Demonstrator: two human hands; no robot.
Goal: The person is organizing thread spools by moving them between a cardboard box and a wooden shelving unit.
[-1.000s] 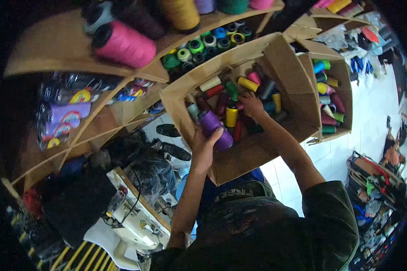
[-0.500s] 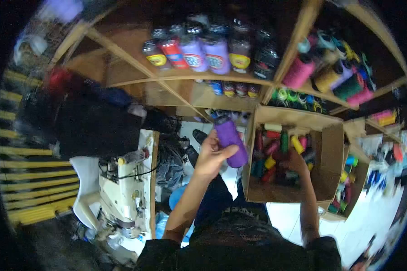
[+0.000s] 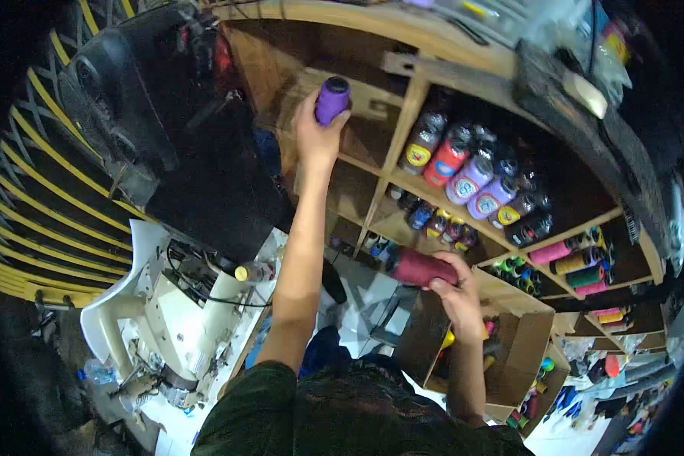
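My left hand (image 3: pixel 314 134) is raised high and grips a purple thread spool (image 3: pixel 332 99) in front of an upper compartment of the wooden shelf (image 3: pixel 403 114). My right hand (image 3: pixel 457 289) holds a dark pink thread spool (image 3: pixel 422 268) just above the open cardboard box (image 3: pixel 528 346). The box holds several coloured spools, mostly hidden by my arm and the box wall.
Wrapped spools (image 3: pixel 471 178) fill a middle shelf compartment, with more coloured spools (image 3: pixel 577 262) at the right. A white sewing machine (image 3: pixel 182 311) stands below left. A black bag (image 3: pixel 121 83) hangs at upper left. A second box of spools (image 3: pixel 543 387) sits on the floor.
My left hand rose from beside the box up to the upper shelf with the purple spool. My right hand came out of the box holding a dark pink spool. The view swung upward.
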